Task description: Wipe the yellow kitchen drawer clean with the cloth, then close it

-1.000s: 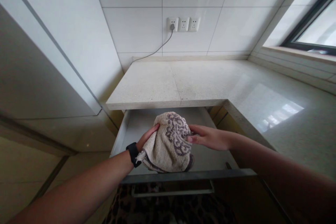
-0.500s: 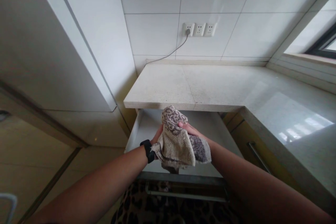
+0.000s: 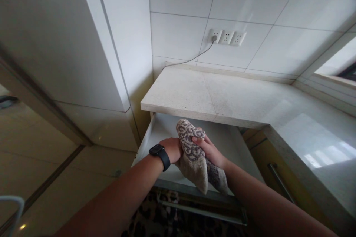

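A beige and grey-brown patterned towel (image 3: 191, 144) is bunched between my hands, its loose ends hanging down. My left hand (image 3: 171, 149), with a black watch at the wrist, is closed against the towel's left side; its fingertips are hidden. On the right side, my right hand (image 3: 208, 148) grips the cloth with the thumb lying on top. Both hands are over a pulled-out white drawer (image 3: 162, 133), whose visible inside shows no objects.
A pale stone countertop (image 3: 178, 92) overhangs the drawer and turns right. White wall sockets (image 3: 226, 37) hold a plug with a grey cord (image 3: 189, 60). At left stands a tall white refrigerator-like cabinet (image 3: 116, 26). The drawer's metal handle (image 3: 200, 210) faces my body.
My left hand has come from beneath the towel to its left side, its back now showing. The towel is bunched narrower. The view has shifted and tilted slightly.
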Tool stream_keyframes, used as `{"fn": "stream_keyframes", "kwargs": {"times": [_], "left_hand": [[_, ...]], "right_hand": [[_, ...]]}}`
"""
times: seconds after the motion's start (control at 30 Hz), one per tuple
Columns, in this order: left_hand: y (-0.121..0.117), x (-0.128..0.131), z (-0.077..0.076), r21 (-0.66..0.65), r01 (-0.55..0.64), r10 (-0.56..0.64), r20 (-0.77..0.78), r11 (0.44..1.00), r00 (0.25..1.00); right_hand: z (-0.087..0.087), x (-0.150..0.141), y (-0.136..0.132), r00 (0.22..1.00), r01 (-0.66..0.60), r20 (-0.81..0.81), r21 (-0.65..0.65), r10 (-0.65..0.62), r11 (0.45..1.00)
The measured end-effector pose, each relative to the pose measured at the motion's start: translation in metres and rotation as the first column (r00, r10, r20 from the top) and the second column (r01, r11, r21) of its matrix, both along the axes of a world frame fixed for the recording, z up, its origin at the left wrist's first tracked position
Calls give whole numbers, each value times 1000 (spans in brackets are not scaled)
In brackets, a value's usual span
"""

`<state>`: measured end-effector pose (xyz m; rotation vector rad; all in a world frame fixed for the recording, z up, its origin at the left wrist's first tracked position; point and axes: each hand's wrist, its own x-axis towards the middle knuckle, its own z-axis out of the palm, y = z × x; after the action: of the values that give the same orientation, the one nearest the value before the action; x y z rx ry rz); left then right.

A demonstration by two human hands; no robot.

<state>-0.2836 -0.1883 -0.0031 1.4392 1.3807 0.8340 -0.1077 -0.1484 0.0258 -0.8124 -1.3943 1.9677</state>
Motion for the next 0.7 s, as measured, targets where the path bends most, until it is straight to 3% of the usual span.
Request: {"fn": "stream_keyframes", "kwargs": {"times": [0.03,0.07,0.13,0.23,0.27,0.33,0.4,0.5,0.7], "left_hand": [[-4,0,9,-13,-7,3,-259,1000,966],[-9,1,19,-35,-8,-11,-492,999,871],[-22,2,36,-50,-27,-18,-738,998,674],[-51,5,49,38,-7,36,-830,999,556],[-61,7,49,52,3,42,-835,999,549],[-78,10,45,-14,111,-76,-807,994,586],[-90,14,40,-70,229,-202,-748,971,632],[-98,18,38,-39,287,-221,-742,957,633],[-101,23,52,-130,317,-302,-750,940,588]], "right_hand": [[1,-3,-1,1000,-18,-10,22,18,1000],[3,-5,-2,999,-35,-13,47,36,998],[6,-8,-2,998,-66,-4,100,66,993],[13,-11,3,995,-93,39,198,87,976],[15,-12,6,994,-96,65,246,82,965],[20,-17,17,989,-97,138,390,46,916],[24,-26,30,976,-118,218,592,-18,797],[31,-48,45,951,-211,301,810,-78,547],[49,-110,46,820,-539,563,819,-98,194]]}}
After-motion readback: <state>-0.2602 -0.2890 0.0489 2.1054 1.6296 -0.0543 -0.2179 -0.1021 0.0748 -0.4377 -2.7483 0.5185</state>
